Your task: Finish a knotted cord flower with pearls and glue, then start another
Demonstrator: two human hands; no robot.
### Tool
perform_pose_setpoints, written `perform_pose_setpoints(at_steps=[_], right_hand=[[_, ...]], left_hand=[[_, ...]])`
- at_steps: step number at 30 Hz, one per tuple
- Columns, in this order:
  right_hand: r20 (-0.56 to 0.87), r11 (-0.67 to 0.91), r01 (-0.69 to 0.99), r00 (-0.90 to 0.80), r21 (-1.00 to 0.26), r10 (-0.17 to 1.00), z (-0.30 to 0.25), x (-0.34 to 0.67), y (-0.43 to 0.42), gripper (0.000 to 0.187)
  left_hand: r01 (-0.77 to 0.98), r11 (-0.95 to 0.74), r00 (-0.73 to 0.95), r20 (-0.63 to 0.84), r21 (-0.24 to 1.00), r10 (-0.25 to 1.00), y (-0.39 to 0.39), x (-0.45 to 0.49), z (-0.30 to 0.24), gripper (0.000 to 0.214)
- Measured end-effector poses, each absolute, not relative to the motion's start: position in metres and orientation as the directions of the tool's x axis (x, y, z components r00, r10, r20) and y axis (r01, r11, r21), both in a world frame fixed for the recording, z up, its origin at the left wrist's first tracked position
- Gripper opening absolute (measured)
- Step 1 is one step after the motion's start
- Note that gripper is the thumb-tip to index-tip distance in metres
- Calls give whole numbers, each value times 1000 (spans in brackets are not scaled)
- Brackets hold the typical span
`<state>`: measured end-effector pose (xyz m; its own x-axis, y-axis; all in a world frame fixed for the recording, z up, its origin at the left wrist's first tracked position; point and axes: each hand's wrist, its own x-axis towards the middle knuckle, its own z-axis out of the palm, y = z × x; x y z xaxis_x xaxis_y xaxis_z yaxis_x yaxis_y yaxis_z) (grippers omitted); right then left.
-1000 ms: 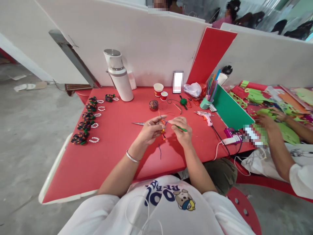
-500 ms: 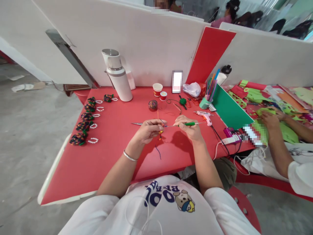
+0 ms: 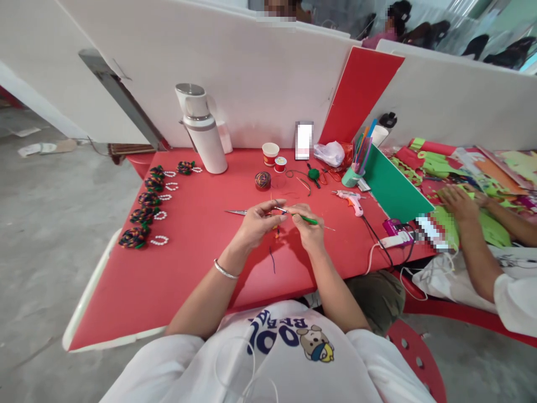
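My left hand (image 3: 258, 224) is closed in a pinch on a small piece of multicoloured yarn work (image 3: 277, 230) above the red table (image 3: 180, 263). A dark yarn tail (image 3: 272, 260) hangs from it. My right hand (image 3: 308, 226) grips a green-handled crochet hook (image 3: 304, 218), whose metal tip points left into the yarn at my left fingertips. The two hands are almost touching. A silver bangle sits on my left wrist.
Several finished yarn rosettes with pearl loops (image 3: 145, 215) line the table's left side. A white thermos (image 3: 201, 131), a yarn ball (image 3: 263, 179), a paper cup (image 3: 271, 153), a glue gun (image 3: 350, 200) and a green board (image 3: 392, 187) stand further back. Another person's hands (image 3: 459, 204) work on green paper at the right.
My right hand had drawn the hook out to the right half a second ago; it has now come back left, so the tip is at the yarn again.
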<state>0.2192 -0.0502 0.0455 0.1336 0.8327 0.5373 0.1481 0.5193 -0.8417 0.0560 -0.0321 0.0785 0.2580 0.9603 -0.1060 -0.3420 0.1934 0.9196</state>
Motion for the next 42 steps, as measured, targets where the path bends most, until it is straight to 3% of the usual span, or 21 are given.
perform_pose_setpoints(at_steps=[6,12,18,25,32,38,42], right_hand=[[611,553,333,96,-764,786,55,215,-59,20],[729,605,518,52,-605,683,56,213,-64,16],[837,608,648,84,-458,541,41,203,-63,17],[758,725,425,-126,-542,640,57,233,-49,22],[622,655,300,-211,-693,755,81,260,-51,13],[508,523,106,-141,-846,850,65,255,-47,21],[513,512,35,31,-858,858,43,226,-49,33]], left_hand=[[-350,142,210,-70,926,975,-29,58,75,49],[-381,117,191,-46,917,981,-28,59,75,50],[-513,254,247,-142,820,959,-31,65,82,53],[-475,323,335,-172,818,927,-27,52,85,46],[-378,320,379,-170,869,910,-24,42,83,40],[-354,302,399,-149,885,905,-26,43,84,38],[-392,243,339,-107,887,935,-29,55,81,47]])
